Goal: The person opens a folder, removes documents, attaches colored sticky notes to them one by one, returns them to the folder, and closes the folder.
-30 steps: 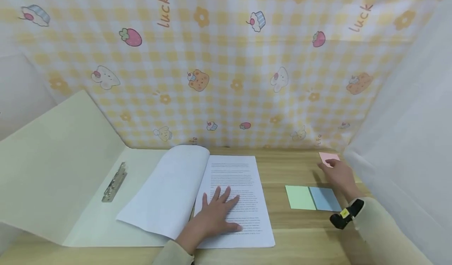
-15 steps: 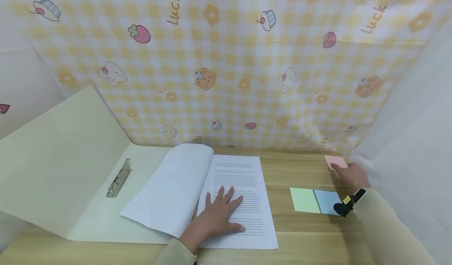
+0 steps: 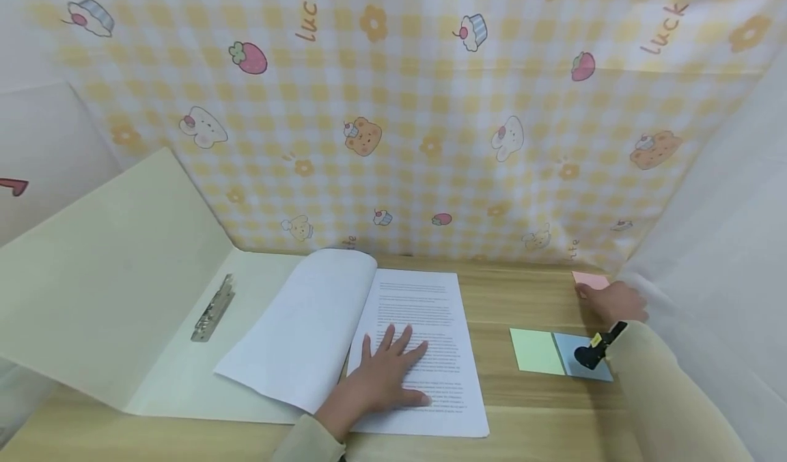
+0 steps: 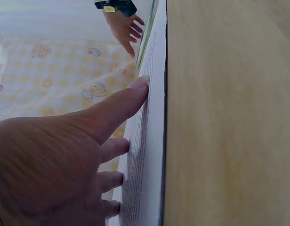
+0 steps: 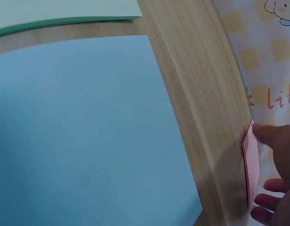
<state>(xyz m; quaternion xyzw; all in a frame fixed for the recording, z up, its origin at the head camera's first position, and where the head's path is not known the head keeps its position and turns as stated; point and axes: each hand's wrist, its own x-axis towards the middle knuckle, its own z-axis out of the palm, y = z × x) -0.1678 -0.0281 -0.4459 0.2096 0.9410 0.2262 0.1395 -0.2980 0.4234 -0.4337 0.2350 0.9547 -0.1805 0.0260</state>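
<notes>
My left hand (image 3: pixel 384 380) lies flat with spread fingers on a printed page (image 3: pixel 424 298) of a paper stack. Beside it, several sheets (image 3: pixel 301 332) are turned over to the left across an open folder (image 3: pixel 111 284). At the back right, my right hand (image 3: pixel 615 303) is at a small pink sticky note pad (image 3: pixel 591 280). In the right wrist view, the thumb touches one end of the pink pad (image 5: pixel 251 160) while the other fingers curl by its opposite end. The pad's near right part is hidden by the hand in the head view.
Green (image 3: pixel 536 351) and blue (image 3: pixel 568 346) sticky note pads lie side by side between the papers and my right forearm. A metal clip (image 3: pixel 214 311) is fixed inside the folder. A checked curtain (image 3: pixel 430 106) hangs behind the wooden table (image 3: pixel 504 414).
My right hand has moved from the left side of the pink pad to its right, with the thumb reaching the pad. The left hand stays on the page; the head view has shifted slightly.
</notes>
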